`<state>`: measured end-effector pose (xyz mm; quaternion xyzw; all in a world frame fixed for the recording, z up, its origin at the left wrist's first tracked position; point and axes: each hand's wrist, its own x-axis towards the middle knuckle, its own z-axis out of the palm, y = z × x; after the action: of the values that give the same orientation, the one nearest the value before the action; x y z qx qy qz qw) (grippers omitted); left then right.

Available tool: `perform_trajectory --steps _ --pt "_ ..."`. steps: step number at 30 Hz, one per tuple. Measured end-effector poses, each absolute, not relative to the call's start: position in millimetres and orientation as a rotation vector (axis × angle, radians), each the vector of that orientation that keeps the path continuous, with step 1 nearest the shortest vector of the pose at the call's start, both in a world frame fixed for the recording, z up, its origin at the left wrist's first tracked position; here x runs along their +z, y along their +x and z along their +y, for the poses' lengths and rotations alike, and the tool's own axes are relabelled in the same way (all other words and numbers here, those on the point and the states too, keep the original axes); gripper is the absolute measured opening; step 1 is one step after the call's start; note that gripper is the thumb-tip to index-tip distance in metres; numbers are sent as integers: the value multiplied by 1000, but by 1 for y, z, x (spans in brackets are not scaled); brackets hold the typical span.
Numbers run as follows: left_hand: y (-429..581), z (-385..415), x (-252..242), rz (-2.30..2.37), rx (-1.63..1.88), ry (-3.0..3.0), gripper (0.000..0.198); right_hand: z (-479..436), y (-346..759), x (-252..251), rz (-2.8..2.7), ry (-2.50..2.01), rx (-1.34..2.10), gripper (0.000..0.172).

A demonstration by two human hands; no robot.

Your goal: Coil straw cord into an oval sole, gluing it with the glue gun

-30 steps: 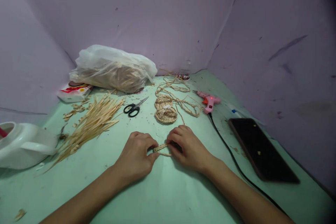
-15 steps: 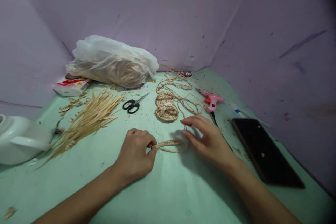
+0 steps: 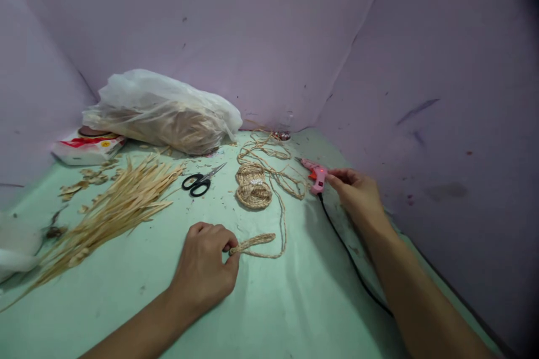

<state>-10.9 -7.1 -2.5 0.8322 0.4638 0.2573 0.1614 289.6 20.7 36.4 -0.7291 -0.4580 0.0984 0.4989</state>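
My left hand [image 3: 208, 261] rests low on the green table, thumb and fingers pinched round one end of a folded, coiled length of twisted straw cord [image 3: 259, 240]. A strand of that cord loops right and runs up past a flat woven straw piece [image 3: 254, 193], two rounded coils joined at a pale, shiny middle. Over at the right, my right hand [image 3: 356, 190] has its thumb and fingers closed on the rear end of a pink glue gun [image 3: 319, 178]. The gun lies on the table with a red light lit; its back end is hidden by the fingers.
Black-handled scissors [image 3: 202, 180] lie left of the woven piece, beside a bundle of dry straw [image 3: 122, 207]. Loose cord [image 3: 265, 148] tangles behind. A plastic bag [image 3: 168, 112] and a tissue box [image 3: 88, 148] stand near the wall. The gun's black cable [image 3: 351, 258] trails forward.
My right hand has left the cord and moved right and away from me onto the glue gun. My left hand keeps its pinch on the cord. The view has turned somewhat right.
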Motion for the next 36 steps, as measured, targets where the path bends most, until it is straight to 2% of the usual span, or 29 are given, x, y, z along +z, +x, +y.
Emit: perform_trajectory --steps 4,8,12,16,24,27,29,31,36 --pt "-11 -8 -2 1322 746 2386 7 15 267 46 -1383 -1679 417 19" --pt "-10 -8 0 1321 755 2383 7 -6 220 33 -1827 -1494 664 8" --pt "-9 -8 -1 1317 752 2382 6 -19 197 19 -2295 -1450 441 15" --pt "-10 -8 -3 1304 746 2387 6 -20 195 15 -2345 -1462 395 11" --pt "-10 -7 -3 1278 750 2394 7 -27 188 6 -2334 -1461 216 19" --pt "-10 -8 -3 1279 746 2397 7 -31 191 6 -2255 -1459 230 14" --pt "-9 -8 -3 1280 748 2398 8 -33 195 6 -2161 -1431 236 18" --pt "-9 -8 -2 1279 758 2395 8 -34 199 4 -2091 -1396 223 11" --pt "-9 -9 -1 1272 747 2399 7 -32 205 -3 -2114 -1383 308 9"
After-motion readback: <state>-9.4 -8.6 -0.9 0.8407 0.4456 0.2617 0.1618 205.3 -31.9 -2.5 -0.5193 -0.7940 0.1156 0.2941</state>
